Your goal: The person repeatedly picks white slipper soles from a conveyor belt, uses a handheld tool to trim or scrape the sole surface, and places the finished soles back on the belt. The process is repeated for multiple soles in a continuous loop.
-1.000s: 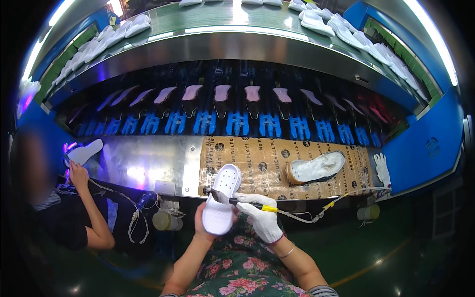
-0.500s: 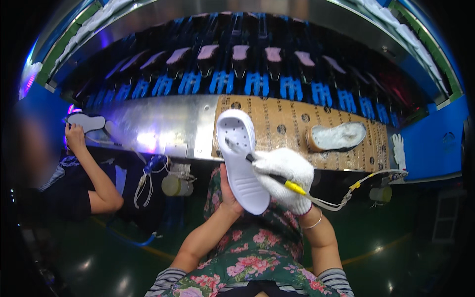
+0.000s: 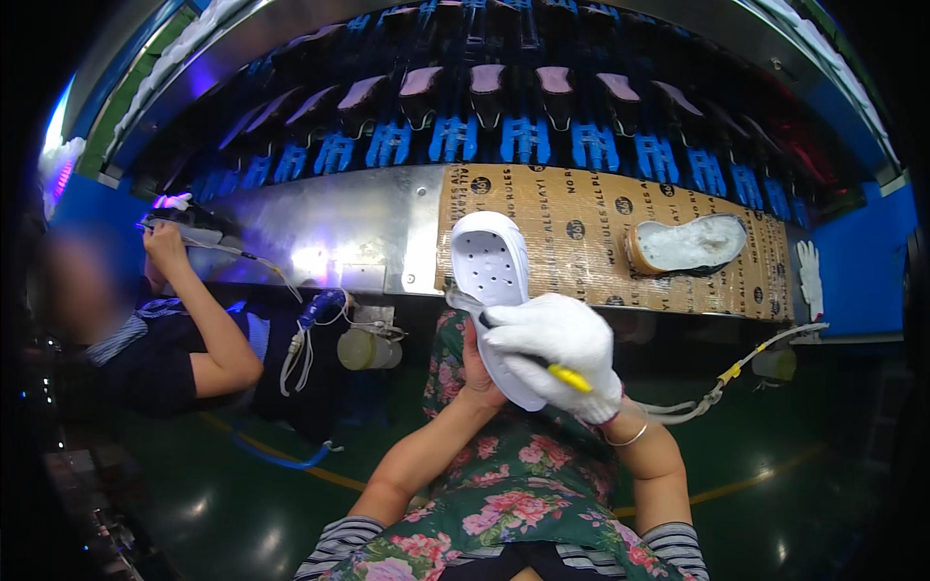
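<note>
The bare left hand (image 3: 477,364) grips a white perforated clog (image 3: 490,254) above the floral apron (image 3: 513,508) while the gloved right hand (image 3: 554,341) clasps a brush (image 3: 467,302), apparently brushing its side, where the next stroke calls for steady support.
</note>
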Demonstrator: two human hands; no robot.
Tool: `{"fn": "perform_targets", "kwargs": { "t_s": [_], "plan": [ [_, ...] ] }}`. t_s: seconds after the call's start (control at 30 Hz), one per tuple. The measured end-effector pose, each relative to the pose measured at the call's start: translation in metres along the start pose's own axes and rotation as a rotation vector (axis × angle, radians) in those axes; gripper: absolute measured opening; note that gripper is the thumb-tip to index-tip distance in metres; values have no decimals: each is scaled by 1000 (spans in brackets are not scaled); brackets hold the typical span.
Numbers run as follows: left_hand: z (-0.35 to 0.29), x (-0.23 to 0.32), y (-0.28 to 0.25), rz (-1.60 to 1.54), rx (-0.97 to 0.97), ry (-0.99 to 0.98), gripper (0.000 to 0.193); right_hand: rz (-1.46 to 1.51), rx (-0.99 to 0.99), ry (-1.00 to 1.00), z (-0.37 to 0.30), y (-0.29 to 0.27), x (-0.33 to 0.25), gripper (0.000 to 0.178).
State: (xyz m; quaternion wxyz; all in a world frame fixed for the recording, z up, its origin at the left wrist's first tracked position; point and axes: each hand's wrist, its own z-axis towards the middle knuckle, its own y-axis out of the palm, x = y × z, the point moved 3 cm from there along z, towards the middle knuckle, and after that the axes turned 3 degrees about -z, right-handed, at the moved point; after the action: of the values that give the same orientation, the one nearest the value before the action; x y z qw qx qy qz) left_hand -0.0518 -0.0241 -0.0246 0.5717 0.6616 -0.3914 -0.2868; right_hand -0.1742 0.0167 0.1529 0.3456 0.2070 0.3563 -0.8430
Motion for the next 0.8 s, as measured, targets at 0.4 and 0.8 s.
{"fn": "perform_targets", "kwargs": {
  "t_s": [0.4,0.8],
  "plan": [
    [15,30,20,-111,-193,111,96,127,70,86,-18,9,12,34],
    [29,39,54,-127,-205,37,98,71,55,12,-22,17,17,29]
  ]
}}
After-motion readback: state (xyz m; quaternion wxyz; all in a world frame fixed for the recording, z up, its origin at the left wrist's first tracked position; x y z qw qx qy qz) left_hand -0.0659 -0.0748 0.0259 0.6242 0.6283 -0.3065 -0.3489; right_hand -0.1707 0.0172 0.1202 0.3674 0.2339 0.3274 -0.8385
